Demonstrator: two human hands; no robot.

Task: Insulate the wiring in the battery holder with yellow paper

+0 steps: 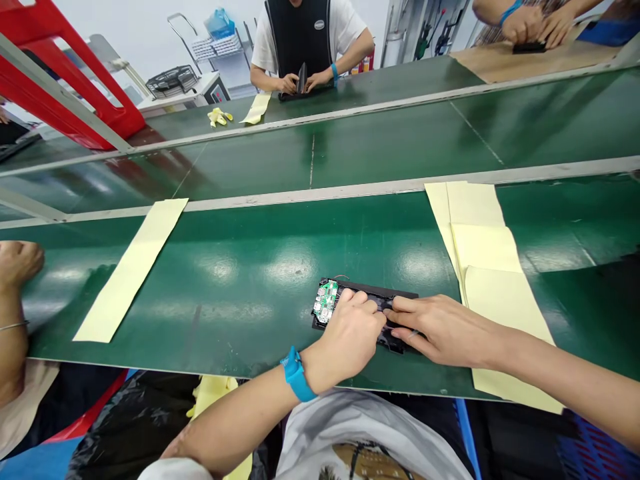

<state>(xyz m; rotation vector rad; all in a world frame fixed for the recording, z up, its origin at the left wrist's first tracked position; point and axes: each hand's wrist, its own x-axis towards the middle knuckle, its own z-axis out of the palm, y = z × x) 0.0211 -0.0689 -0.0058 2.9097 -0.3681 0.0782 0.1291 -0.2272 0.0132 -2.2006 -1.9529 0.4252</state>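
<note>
Shirt [315, 433]: below hands
Black casing [381, 291]: beneath hands; likely light, stiff; grip edges
Circuit board [326, 301]: left of hands; probably fragile
Left hand [353, 333]: curled over casing
Right hand [437, 327]: fingers against casing; either's pinch unclear

A broad lane of green worktop [240, 267] lies open between a long yellow strip [131, 270] at left and the black housing [385, 289], where the person's left hand [353, 333] and right hand [435, 327] crowd the near side. Layered yellow sheets [493, 250] flank the right, the right forearm [555, 370] barring passage over them. A pale rail [300, 196] bounds the far side; a neighbor's hand [20, 260] occupies the far left.
</note>
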